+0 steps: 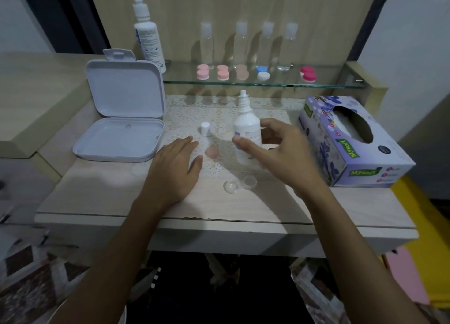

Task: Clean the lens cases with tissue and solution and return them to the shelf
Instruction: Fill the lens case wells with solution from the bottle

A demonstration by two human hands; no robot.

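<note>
Left hand (pixel 179 163) flat on table (pixel 102 194), fingers straight. Right hand (pixel 280 153) around upright solution bottle (pixel 246 128), fingers spread, grip apparently loose. Uncapped lens case (pixel 239 183) nearby.

The tissue box (pixel 350 138) reads "Mysoft" — on top and front.

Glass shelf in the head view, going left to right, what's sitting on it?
Big white bottle → two pink cases → peach case → blue and white case → magenta case. Four clear bottles stand behind them on the glass shelf.
</note>
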